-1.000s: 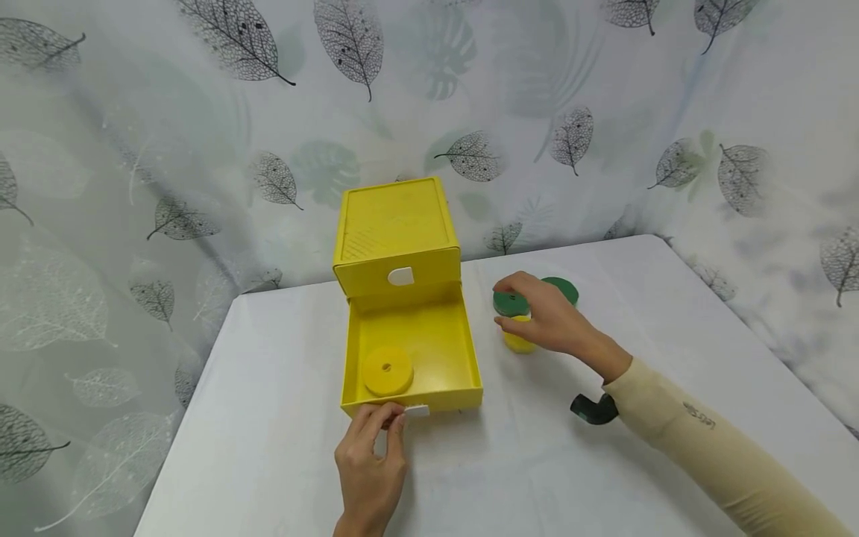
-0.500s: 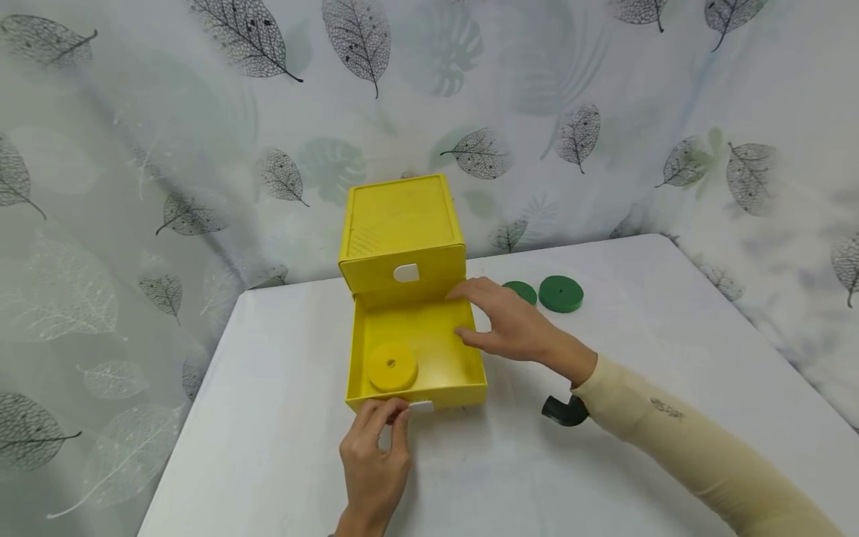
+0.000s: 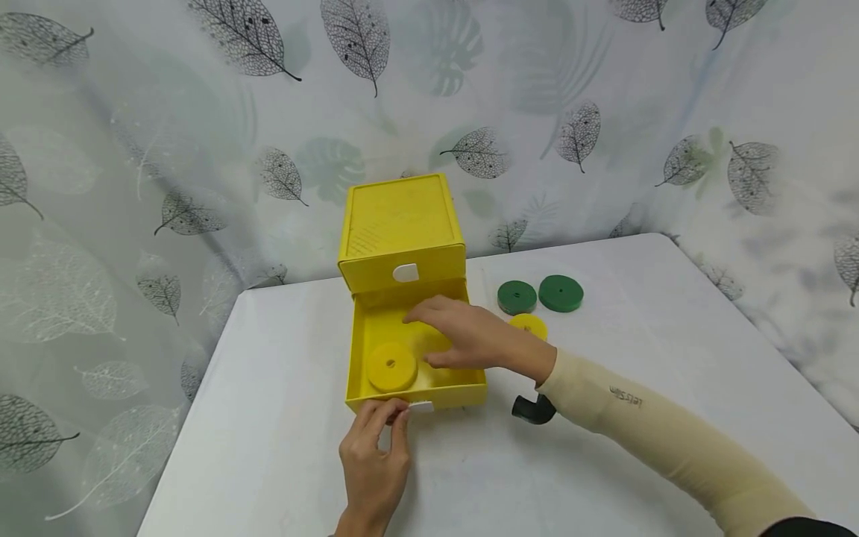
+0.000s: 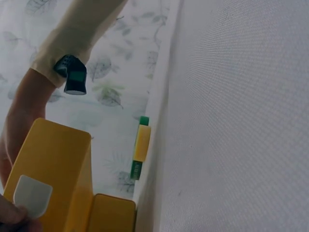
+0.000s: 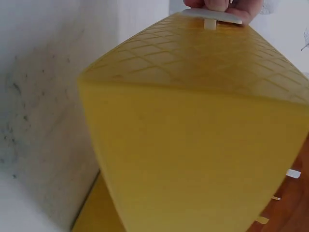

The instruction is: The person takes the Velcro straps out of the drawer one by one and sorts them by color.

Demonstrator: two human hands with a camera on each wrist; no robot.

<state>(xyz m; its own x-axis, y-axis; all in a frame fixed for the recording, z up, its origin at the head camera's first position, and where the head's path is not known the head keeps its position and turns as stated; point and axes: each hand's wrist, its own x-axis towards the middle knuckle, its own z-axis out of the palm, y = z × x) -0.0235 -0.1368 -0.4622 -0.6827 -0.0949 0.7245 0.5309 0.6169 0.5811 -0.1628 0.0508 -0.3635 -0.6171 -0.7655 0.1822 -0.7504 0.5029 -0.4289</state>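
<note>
A small yellow drawer box (image 3: 400,216) stands at the back of the white table with its lower drawer (image 3: 463,395) pulled out. My left hand (image 3: 376,455) is at the drawer's front edge, its fingertips pinching the white handle (image 3: 421,407); the left wrist view also shows these fingers on the handle (image 4: 33,195). Inside the drawer, at the front left, lies a yellow disc (image 3: 391,367) with a centre hole. My right hand (image 3: 463,333) hovers over the drawer, holding nothing. Its thumb and fingers are spread apart, a little right of the disc.
Two green discs (image 3: 561,294) lie side by side on the table right of the box. Another yellow disc (image 3: 530,325) is in front of them, partly behind my right wrist. A black curved tube-like piece (image 3: 532,409) shows beneath the right sleeve. A leaf-patterned curtain (image 3: 510,82) hangs behind.
My right hand has moved left from above the discs on the table to over the open drawer, uncovering the green discs. My left hand stays at the drawer handle.
</note>
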